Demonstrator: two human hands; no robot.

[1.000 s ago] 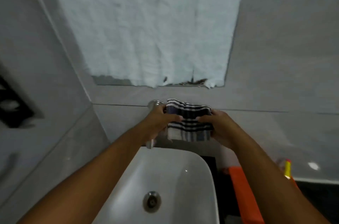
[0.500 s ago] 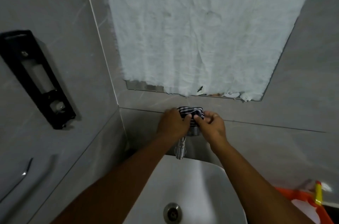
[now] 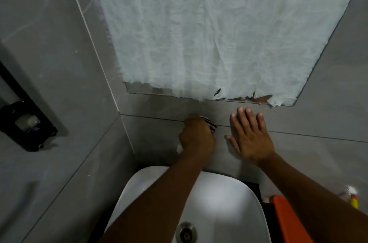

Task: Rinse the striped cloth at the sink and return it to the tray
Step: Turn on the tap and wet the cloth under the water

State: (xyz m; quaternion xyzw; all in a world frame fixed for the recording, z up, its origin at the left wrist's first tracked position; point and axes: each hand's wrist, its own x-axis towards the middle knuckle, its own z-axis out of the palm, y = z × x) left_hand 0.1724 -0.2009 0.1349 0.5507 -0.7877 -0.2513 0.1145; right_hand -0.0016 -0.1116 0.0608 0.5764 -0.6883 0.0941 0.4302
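Hands first: my left hand (image 3: 196, 136) is fisted around the cloth (image 3: 210, 124), pressed to the far wall above the sink (image 3: 235, 203). My right hand (image 3: 250, 137) lies flat beside it, fingers spread, holding nothing. Only a striped corner of the cloth pokes out at the fist's far right; the rest is balled up and hidden, so I cannot tell its long axis. The tap is covered by my left hand. At the near right, the orange tray (image 3: 286, 220) is cut off by my forearm and the frame edge.
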